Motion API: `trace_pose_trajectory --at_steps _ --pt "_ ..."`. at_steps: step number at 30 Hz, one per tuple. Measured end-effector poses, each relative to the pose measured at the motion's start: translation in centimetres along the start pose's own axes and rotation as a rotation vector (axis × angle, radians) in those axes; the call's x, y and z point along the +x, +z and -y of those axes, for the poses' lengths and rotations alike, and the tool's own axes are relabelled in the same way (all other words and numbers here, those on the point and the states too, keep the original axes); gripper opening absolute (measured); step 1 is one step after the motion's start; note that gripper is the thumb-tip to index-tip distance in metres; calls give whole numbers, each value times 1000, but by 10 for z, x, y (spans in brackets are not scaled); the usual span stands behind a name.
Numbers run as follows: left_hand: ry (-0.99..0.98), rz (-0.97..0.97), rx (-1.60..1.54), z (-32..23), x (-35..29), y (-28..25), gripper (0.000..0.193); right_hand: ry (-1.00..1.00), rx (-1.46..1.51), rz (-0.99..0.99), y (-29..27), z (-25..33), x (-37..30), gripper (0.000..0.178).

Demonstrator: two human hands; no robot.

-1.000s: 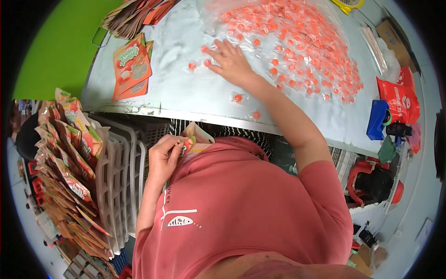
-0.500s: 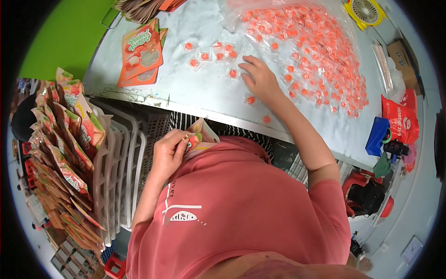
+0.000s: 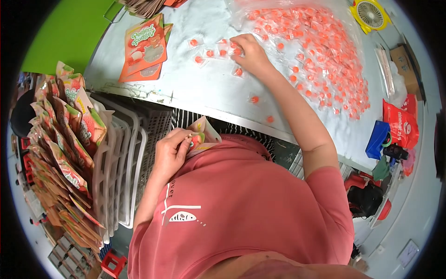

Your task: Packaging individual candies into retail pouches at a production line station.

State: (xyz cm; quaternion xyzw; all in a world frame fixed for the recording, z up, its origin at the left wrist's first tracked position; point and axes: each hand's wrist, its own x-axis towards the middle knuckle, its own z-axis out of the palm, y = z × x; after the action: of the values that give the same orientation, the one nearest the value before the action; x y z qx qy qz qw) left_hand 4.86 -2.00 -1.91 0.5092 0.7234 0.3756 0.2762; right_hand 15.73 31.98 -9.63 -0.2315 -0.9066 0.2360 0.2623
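Note:
Low in front of my body, my left hand [image 3: 171, 151] is closed on the edge of a printed pouch [image 3: 202, 131], whose mouth stands open; what is inside cannot be seen. Over the table, my right hand [image 3: 251, 53] has its thumb and forefinger apart around a small orange-red candy [image 3: 235, 48] in a clear wrapper. Several more wrapped candies [image 3: 210, 53] lie just left of those fingers. Two others, one of them a candy [image 3: 254, 99] close to the front edge, lie nearer to me. A large heap of the same candies [image 3: 320, 51] spreads to the right.
Two flat orange pouches [image 3: 145, 44] lie on the table's left side, with a stack of pouches [image 3: 141, 8] behind. Many standing pouches [image 3: 69, 139] fill the left side by white plastic crates [image 3: 123, 162]. A yellow fan [image 3: 370, 14] and a blue box [image 3: 377, 139] are on the right.
My right hand has moved farther away and slightly left, onto the small group of candies. My left hand keeps its hold on the pouch. The whole view has shifted slightly.

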Motion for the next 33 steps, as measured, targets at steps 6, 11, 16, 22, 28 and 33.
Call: trace_pose_trajectory --at_steps 6,11,16,22,28,33 --pt "3 -3 -9 4 0 -2 11 193 98 49 -22 -12 -26 25" --pt "-4 10 -14 4 3 -1 11 41 -277 -25 -41 -2 -36 21" --pt "-7 32 -12 0 5 0 12 36 -71 3 -21 32 -21 26" --pt "0 13 -25 5 -1 1 12 -16 -187 105 5 42 -6 41" --pt "-23 15 -25 5 -4 1 11 174 -141 162 -5 41 17 58" --pt "-47 18 -36 7 -4 -1 12 166 -192 430 -6 46 37 57"
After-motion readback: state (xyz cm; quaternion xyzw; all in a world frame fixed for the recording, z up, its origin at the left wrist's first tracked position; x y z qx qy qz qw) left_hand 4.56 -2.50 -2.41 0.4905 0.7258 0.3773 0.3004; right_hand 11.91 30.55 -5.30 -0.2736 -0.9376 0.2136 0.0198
